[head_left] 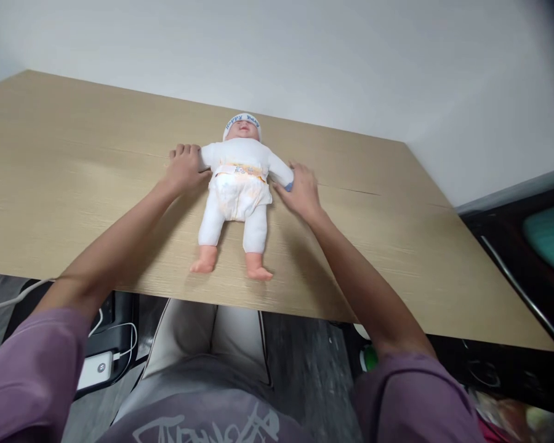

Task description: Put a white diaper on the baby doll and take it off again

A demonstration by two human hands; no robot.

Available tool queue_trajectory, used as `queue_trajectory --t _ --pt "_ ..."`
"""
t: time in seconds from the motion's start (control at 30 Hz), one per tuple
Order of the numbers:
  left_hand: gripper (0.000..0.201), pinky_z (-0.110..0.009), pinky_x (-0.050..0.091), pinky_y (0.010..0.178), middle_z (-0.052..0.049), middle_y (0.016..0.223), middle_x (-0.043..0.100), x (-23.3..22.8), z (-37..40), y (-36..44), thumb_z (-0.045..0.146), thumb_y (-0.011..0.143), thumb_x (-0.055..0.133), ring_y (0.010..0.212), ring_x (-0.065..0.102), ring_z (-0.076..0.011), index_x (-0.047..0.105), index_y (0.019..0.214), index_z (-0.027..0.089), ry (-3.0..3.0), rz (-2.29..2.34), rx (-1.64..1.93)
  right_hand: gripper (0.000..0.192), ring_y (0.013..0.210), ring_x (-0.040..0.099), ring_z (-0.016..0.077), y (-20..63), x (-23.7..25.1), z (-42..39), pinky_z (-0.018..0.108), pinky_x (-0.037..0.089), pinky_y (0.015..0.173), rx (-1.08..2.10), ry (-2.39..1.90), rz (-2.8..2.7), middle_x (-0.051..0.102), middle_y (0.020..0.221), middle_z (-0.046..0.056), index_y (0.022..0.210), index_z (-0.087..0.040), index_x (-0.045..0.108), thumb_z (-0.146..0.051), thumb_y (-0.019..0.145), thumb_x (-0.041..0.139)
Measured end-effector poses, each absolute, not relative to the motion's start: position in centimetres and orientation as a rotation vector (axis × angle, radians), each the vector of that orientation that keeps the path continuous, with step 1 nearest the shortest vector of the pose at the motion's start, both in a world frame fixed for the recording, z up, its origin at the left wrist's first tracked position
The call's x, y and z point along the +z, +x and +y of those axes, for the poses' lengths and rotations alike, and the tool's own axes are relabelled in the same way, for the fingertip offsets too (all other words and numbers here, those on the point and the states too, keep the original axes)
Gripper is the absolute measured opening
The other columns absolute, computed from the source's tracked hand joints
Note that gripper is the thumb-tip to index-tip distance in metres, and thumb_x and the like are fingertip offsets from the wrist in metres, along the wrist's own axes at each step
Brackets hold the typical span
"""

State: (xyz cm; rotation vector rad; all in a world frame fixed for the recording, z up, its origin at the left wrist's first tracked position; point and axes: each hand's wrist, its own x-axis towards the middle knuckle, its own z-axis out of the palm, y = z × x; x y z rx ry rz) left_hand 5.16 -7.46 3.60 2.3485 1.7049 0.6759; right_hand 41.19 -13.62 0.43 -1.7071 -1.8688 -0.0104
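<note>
A baby doll [240, 151] lies on its back on the wooden table, head away from me and bare feet towards me. It wears a white long-sleeved suit, a white headband with blue lettering and a white diaper [240, 194] with an orange-patterned waistband. Both doll arms are stretched out sideways. My left hand [187, 169] is closed around the end of the arm on the left, hiding the doll's hand. On the other side, my right hand [301, 187] grips the opposite arm near its blue cuff, thumb towards the diaper.
The table [96, 154] has its near edge just beyond the doll's feet. A white wall is behind it. Below left, a white power bank [95, 370] with a cable rests on a black surface. A dark object with a greenish panel [549, 237] stands at right.
</note>
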Motion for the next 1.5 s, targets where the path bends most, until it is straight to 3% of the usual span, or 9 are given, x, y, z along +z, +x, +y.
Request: queue_trajectory --t 0.13,0.3,0.43,0.57,0.8,1.0,1.17,1.37,1.5 --pt "0.066 -0.069 0.024 0.130 -0.034 0.153 0.063 4.4 -5.7 6.9 0.047 0.099 0.072 0.153 0.043 -0.0539 0.059 0.147 0.004 2.267 1.791 0.645 0.057 0.131 0.063 0.0424 39.8 0.7 -10.7 0.063 0.048 0.119 0.049 -1.786 -1.806 0.071 0.139 0.028 0.137 -0.011 0.068 -0.061 0.111 0.061" --pt "0.060 -0.058 0.045 0.115 -0.026 0.128 0.072 7.0 -12.1 6.1 0.056 0.092 0.081 0.132 0.058 -0.0481 0.065 0.130 0.011 2.189 1.798 0.716 0.060 0.132 0.063 0.0428 40.1 4.1 -14.2 0.063 0.050 0.118 -0.001 -1.699 -1.765 0.072 0.137 0.024 0.134 -0.019 0.071 -0.072 0.112 0.055" --pt "0.057 -0.051 0.052 0.100 -0.016 0.112 0.071 8.0 -24.9 4.2 0.064 0.087 0.082 0.112 0.064 -0.0408 0.061 0.119 0.021 2.142 1.689 0.825 0.051 0.132 0.067 0.0402 40.6 7.8 -23.1 0.058 0.053 0.117 0.070 -1.519 -1.866 0.076 0.136 0.017 0.137 -0.025 0.071 -0.067 0.112 0.056" --pt "0.048 -0.049 0.055 0.086 -0.011 0.107 0.071 5.5 -41.4 2.1 0.063 0.088 0.076 0.100 0.069 -0.0386 0.057 0.114 0.028 2.080 1.578 0.625 0.043 0.124 0.071 0.0386 40.2 9.3 -35.1 0.056 0.057 0.112 0.210 -1.359 -1.976 0.079 0.130 0.013 0.135 -0.028 0.074 -0.061 0.108 0.068" --pt "0.038 -0.058 0.065 0.082 -0.008 0.116 0.079 -2.3 -60.0 -3.2 0.051 0.083 0.077 0.105 0.080 -0.0442 0.065 0.118 0.039 1.816 1.458 0.340 0.039 0.132 0.071 0.0325 36.3 5.2 -50.3 0.051 0.059 0.113 0.819 -1.377 -2.130 0.077 0.141 0.006 0.145 -0.038 0.073 -0.031 0.107 0.072" --pt "0.033 -0.054 0.062 0.088 -0.009 0.113 0.082 -3.9 -59.7 -3.9 0.055 0.094 0.067 0.105 0.082 -0.0426 0.061 0.117 0.032 1.788 1.468 0.100 0.032 0.126 0.073 0.0311 32.6 -4.3 -50.5 0.050 0.059 0.114 0.995 -1.484 -2.012 0.080 0.133 0.008 0.132 -0.030 0.079 -0.036 0.102 0.074" --pt "0.045 -0.051 0.060 0.087 -0.013 0.108 0.082 -2.9 -58.1 -3.0 0.069 0.105 0.055 0.101 0.081 -0.0428 0.063 0.117 0.026 1.932 1.483 -0.100 0.027 0.125 0.076 0.0302 33.0 -8.3 -51.5 0.048 0.061 0.112 0.987 -1.549 -1.858 0.085 0.130 0.003 0.124 -0.035 0.085 -0.044 0.100 0.076" --pt "0.070 -0.066 0.052 0.107 -0.031 0.146 0.072 -0.5 -56.2 -2.0 0.076 0.103 0.063 0.128 0.069 -0.0522 0.074 0.132 0.014 2.440 1.517 -0.056 0.046 0.113 0.084 0.0354 35.1 -6.2 -55.4 0.054 0.066 0.105 1.173 -1.599 -1.669 0.090 0.117 0.007 0.110 -0.033 0.090 -0.071 0.102 0.065" --pt "0.055 -0.061 0.045 0.123 -0.022 0.167 0.060 0.1 -52.4 2.8 0.063 0.113 0.060 0.150 0.058 -0.0442 0.067 0.150 0.022 2.477 1.051 0.240 0.041 0.107 0.084 0.0353 35.1 -5.9 -56.6 0.051 0.063 0.103 1.205 -1.600 -1.676 0.091 0.110 0.007 0.103 -0.029 0.090 -0.064 0.103 0.068"
